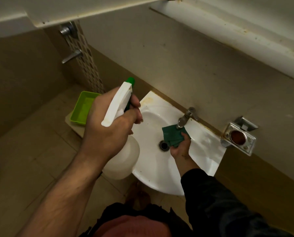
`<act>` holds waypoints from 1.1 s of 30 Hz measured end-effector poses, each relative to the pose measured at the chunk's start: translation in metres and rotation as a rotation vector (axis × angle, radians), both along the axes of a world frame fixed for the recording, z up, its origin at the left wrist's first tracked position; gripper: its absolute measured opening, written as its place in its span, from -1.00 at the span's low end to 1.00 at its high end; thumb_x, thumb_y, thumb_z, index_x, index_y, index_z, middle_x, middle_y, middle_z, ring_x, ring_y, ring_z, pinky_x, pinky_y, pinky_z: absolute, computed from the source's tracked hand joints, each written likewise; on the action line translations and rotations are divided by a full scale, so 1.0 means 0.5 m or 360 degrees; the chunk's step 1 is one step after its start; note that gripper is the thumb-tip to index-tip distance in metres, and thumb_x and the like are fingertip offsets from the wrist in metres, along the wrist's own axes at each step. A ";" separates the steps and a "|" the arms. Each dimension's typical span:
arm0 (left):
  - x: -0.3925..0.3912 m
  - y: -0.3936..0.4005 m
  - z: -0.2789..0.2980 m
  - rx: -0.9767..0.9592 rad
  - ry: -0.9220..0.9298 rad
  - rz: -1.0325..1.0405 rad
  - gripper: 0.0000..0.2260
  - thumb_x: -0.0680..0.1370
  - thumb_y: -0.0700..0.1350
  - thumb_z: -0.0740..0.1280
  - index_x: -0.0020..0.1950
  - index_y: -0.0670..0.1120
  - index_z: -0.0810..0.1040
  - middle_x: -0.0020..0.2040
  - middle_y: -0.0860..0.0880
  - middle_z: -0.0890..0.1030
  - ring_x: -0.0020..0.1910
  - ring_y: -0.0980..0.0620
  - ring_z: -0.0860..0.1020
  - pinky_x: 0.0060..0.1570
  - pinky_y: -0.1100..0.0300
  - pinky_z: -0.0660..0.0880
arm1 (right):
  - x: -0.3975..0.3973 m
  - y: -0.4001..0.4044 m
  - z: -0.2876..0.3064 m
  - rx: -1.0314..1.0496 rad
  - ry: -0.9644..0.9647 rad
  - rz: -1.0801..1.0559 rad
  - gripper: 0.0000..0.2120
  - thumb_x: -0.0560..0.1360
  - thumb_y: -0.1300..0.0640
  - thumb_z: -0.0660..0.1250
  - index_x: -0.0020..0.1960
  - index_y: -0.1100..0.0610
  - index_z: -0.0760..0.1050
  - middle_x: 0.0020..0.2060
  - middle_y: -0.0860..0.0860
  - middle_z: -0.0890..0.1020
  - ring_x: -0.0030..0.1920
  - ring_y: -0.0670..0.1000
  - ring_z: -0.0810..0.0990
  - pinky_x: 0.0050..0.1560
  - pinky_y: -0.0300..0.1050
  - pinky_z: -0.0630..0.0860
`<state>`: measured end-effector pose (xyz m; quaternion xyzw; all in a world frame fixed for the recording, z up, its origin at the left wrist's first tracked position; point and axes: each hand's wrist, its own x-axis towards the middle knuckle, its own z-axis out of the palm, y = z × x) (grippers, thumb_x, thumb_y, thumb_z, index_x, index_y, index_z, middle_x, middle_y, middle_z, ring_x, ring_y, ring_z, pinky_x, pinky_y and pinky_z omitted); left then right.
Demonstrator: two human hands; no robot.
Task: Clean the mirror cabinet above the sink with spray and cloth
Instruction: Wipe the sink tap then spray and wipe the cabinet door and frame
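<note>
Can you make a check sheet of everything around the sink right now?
Surface: white sink, yellowish stains by the wall edge.
Job's things: spray bottle held up; green cloth under the tap; cabinet underside grimy.
Clutter: green tray on the floor; rusty holder on the wall.
Hands: left hand grips bottle; right hand holds cloth.
Cables: nothing seen.
Surroundings: tiled wall, lever handle.
</note>
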<state>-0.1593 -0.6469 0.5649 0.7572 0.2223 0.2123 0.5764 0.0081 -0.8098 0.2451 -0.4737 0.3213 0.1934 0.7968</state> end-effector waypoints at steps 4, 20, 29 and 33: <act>-0.007 0.005 0.000 -0.0021 -0.0008 0.0001 -0.90 0.45 -0.21 0.33 -0.09 -0.09 0.61 -0.27 -0.01 0.64 -0.24 0.04 0.65 -0.38 0.30 0.49 | -0.012 0.002 -0.004 0.0153 0.0087 -0.0046 -0.69 0.54 0.03 0.23 0.21 0.12 0.54 0.07 0.18 0.63 0.05 0.19 0.58 0.05 0.04 0.52; -0.004 0.001 0.003 -0.0018 -0.0043 -0.0046 -0.91 0.44 -0.22 0.33 -0.11 -0.09 0.61 -0.28 -0.01 0.63 -0.26 0.07 0.63 -0.41 0.32 0.48 | -0.044 -0.090 0.009 0.0215 0.0237 0.0283 -0.75 0.42 0.17 0.50 0.07 0.14 0.56 -0.17 0.11 0.60 -0.11 0.08 0.56 0.06 0.12 0.57; -0.001 -0.008 0.004 -0.0027 -0.0058 -0.0075 -0.90 0.45 -0.24 0.32 -0.08 -0.14 0.61 -0.27 -0.01 0.63 -0.28 0.12 0.62 -0.40 0.34 0.48 | -0.022 -0.053 0.026 -0.0161 0.0078 0.0678 -0.66 0.46 0.40 0.39 0.17 0.11 0.52 0.07 0.17 0.64 -0.06 0.11 0.62 -0.45 -0.24 0.48; -0.002 -0.009 0.003 -0.0020 -0.0047 -0.0058 -0.90 0.43 -0.21 0.33 -0.10 -0.10 0.61 -0.23 -0.02 0.63 -0.25 0.09 0.63 -0.39 0.34 0.48 | -0.019 -0.038 0.025 -0.0369 0.0070 0.0795 -0.59 0.48 0.32 0.40 0.27 0.04 0.49 -0.14 0.14 0.65 -0.44 -0.06 0.48 -0.51 -0.26 0.35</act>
